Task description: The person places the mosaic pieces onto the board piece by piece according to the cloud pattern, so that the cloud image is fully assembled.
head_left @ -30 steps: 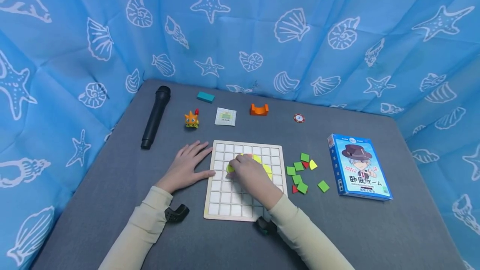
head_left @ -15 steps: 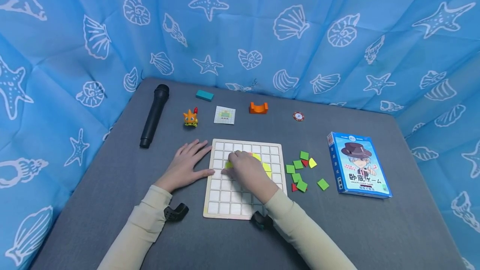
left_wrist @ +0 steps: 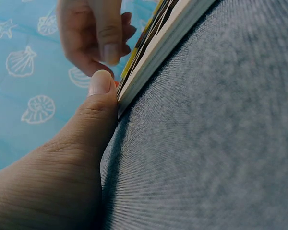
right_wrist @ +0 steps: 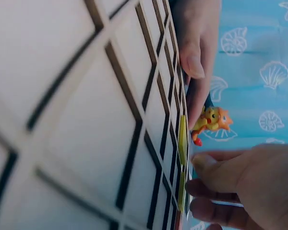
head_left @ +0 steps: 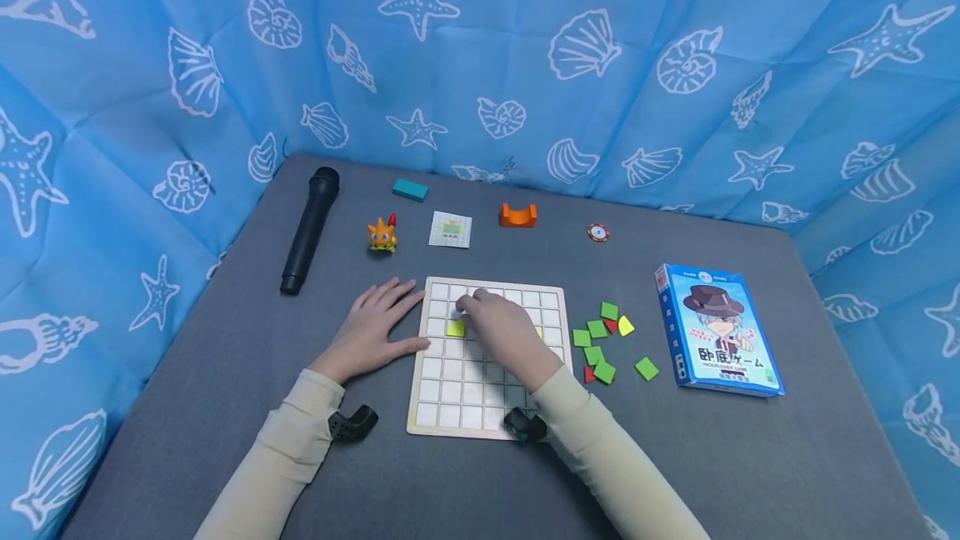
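Observation:
A wooden grid board (head_left: 442,427) with white squares lies on the table. My left hand (head_left: 371,327) lies spread at the board's left side, thumb (left_wrist: 103,91) against its edge. Over the upper middle of the board is my right hand (head_left: 506,336), with its thumb and fingers (right_wrist: 216,172) relaxed, apart and holding nothing visible. A yellow tile (head_left: 455,328) sits in a square left of the right fingertips. Two yellow tiles show in the right wrist view, the nearer one (right_wrist: 181,191) close by the fingers. Other tiles on the board are mostly hidden under the right hand.
Right of the board lie loose green tiles (head_left: 582,340), red pieces and a yellow piece (head_left: 626,326). Farther right is a blue game box (head_left: 723,332). Behind stand a microphone (head_left: 309,232), toy figure (head_left: 382,236), pattern card (head_left: 451,230), orange block (head_left: 518,216) and poker chip (head_left: 597,232).
My right fingers have come away from the yellow tile, moving slightly up and right, so the tile now shows in full. The left hand has stayed in place.

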The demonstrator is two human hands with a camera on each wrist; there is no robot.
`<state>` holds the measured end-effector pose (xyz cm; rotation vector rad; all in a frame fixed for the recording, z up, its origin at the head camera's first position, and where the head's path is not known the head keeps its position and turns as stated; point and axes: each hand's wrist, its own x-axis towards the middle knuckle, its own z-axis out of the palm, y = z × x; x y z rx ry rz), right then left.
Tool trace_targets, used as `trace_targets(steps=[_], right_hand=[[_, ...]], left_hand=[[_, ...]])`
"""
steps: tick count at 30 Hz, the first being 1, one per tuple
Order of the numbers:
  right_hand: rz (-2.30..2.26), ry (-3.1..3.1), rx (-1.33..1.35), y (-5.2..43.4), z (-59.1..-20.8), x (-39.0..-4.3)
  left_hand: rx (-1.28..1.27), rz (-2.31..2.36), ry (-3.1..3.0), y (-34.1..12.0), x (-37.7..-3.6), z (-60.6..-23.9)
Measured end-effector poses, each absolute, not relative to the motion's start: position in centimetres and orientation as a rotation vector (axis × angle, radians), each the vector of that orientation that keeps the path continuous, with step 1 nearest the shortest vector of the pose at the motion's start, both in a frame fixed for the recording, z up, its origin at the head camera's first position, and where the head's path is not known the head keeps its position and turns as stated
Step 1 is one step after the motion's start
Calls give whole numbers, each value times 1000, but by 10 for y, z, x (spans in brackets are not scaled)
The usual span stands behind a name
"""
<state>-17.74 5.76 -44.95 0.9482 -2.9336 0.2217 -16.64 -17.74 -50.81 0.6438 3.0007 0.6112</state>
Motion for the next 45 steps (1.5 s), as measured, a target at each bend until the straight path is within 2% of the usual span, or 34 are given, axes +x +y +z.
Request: trace_targets(steps=[6, 27, 37, 45], right_hand=[[124, -2920, 1112, 66, -449, -178], [139, -2919, 1200, 72, -449, -166], [108, -2955, 1118, 77, -441, -158], [335, -2959, 842, 120, -429, -163]], left_hand=[[637, 599, 2999, -177, -166, -507], [640, 601, 2993, -176, -166, -508], [660, 611, 2998, -177, -167, -511], [656, 617, 3001, -177, -166, -511]])
